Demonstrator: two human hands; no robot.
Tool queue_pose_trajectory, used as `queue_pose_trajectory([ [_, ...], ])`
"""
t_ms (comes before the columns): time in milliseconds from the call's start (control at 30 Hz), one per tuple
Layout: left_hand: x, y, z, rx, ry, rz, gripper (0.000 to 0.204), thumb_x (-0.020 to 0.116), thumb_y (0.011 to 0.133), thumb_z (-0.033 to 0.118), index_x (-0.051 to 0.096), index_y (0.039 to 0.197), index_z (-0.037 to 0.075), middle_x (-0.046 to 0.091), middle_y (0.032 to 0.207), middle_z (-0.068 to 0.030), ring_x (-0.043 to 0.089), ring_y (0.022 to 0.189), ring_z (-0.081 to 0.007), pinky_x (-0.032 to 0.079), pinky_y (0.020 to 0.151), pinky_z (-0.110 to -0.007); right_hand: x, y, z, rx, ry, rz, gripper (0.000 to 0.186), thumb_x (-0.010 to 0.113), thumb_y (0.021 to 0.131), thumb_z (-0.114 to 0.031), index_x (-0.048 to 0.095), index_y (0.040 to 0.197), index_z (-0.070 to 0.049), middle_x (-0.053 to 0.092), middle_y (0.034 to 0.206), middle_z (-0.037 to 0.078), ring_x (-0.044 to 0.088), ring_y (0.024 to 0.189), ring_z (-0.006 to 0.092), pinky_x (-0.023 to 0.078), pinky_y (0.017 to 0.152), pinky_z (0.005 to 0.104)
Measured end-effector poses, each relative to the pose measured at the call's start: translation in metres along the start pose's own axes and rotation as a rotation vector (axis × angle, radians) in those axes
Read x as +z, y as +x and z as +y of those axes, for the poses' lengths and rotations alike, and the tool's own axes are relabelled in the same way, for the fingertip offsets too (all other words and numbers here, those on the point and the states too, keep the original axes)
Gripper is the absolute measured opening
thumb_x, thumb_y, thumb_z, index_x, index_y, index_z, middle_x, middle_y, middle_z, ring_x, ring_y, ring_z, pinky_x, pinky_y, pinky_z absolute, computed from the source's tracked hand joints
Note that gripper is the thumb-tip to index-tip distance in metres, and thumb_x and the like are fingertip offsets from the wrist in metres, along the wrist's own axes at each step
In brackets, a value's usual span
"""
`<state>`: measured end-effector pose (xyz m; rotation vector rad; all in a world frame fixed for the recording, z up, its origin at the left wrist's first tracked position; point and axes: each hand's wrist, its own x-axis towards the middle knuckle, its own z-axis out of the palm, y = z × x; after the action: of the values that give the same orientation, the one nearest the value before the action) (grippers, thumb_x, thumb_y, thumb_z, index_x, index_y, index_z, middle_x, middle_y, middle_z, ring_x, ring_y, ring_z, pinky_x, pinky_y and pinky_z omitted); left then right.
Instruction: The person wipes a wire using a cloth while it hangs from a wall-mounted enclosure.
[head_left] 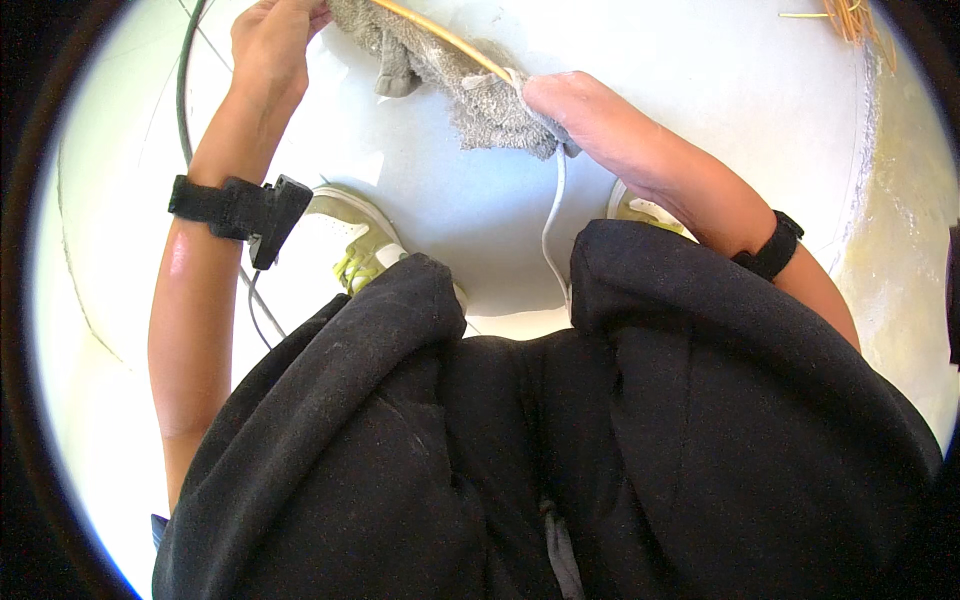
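A shaggy grey cloth [495, 118], rumpled with a drooping fold, spans the top of the view over a pale floor [480, 240], a thin yellow stick [440, 33] lying along it. The right hand [565, 100] grasps its right end; the left hand [277, 38] is at the other, its fingers too cropped to tell whether they grip.

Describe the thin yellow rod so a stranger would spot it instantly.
Beyond the black trousers, a shaggy grey cloth reaches from the top edge to the right hand. The thin yellow rod slants down across it; its yellow sets it apart from the cloth and the thin white cord.
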<state>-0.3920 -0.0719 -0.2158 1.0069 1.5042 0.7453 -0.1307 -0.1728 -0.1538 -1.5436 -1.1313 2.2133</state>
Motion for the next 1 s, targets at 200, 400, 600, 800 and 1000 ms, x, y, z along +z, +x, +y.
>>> queue_pose_trajectory([
  [200, 0.041, -0.036, 0.035, -0.125, -0.294, -0.040, 0.017, 0.050, 0.091, 0.015, 0.059, 0.087, 0.001, 0.060, 0.084, -0.0073, 0.055, 0.076, -0.0122, 0.045, 0.071, -0.025, 0.003, 0.003, 0.006, 0.114, 0.101, 0.011, 0.035, 0.040, 0.086, -0.029, 0.059, 0.078, -0.001, 0.054, 0.068, 0.004, 0.046, 0.062, 0.0115, 0.037, 0.058, 0.0287],
  [400, 0.062, -0.064, 0.013, -0.144, -0.057, -0.584, 0.036, 0.056, 0.090, 0.030, 0.058, 0.111, 0.001, 0.062, 0.101, -0.0039, 0.056, 0.094, -0.0105, 0.042, 0.090, -0.026, 0.015, 0.008, -0.002, 0.101, 0.292, 0.106, 0.033, 0.038, 0.086, -0.030, 0.059, 0.083, -0.004, 0.056, 0.072, 0.004, 0.048, 0.059, 0.0126, 0.038, 0.056, 0.0272],
  [600, 0.071, -0.078, 0.022, -0.051, -0.132, -0.455, 0.033, 0.057, 0.089, 0.028, 0.059, 0.108, 0.001, 0.062, 0.099, -0.0053, 0.056, 0.093, -0.0101, 0.041, 0.090, -0.026, 0.008, 0.010, 0.002, 0.052, 0.233, 0.017, 0.034, 0.039, 0.087, -0.032, 0.060, 0.087, -0.005, 0.057, 0.073, 0.002, 0.050, 0.062, 0.0105, 0.039, 0.057, 0.0263],
  [800, 0.077, -0.079, 0.026, -0.056, -0.138, -0.323, 0.030, 0.058, 0.088, 0.025, 0.060, 0.105, 0.000, 0.062, 0.098, -0.0049, 0.056, 0.091, -0.0103, 0.041, 0.090, -0.026, 0.005, 0.006, 0.004, -0.012, 0.233, 0.061, 0.034, 0.041, 0.088, -0.032, 0.061, 0.084, -0.005, 0.056, 0.071, 0.001, 0.049, 0.062, 0.0090, 0.038, 0.057, 0.0258],
  [1000, 0.056, -0.058, 0.020, -0.051, -0.077, -0.205, 0.028, 0.058, 0.088, 0.024, 0.063, 0.103, 0.001, 0.062, 0.099, -0.0056, 0.055, 0.094, -0.0113, 0.041, 0.091, -0.027, -0.005, -0.004, 0.006, 0.027, 0.138, -0.007, 0.036, 0.040, 0.089, -0.032, 0.062, 0.087, -0.003, 0.056, 0.073, 0.001, 0.047, 0.064, 0.0092, 0.038, 0.058, 0.0263],
])
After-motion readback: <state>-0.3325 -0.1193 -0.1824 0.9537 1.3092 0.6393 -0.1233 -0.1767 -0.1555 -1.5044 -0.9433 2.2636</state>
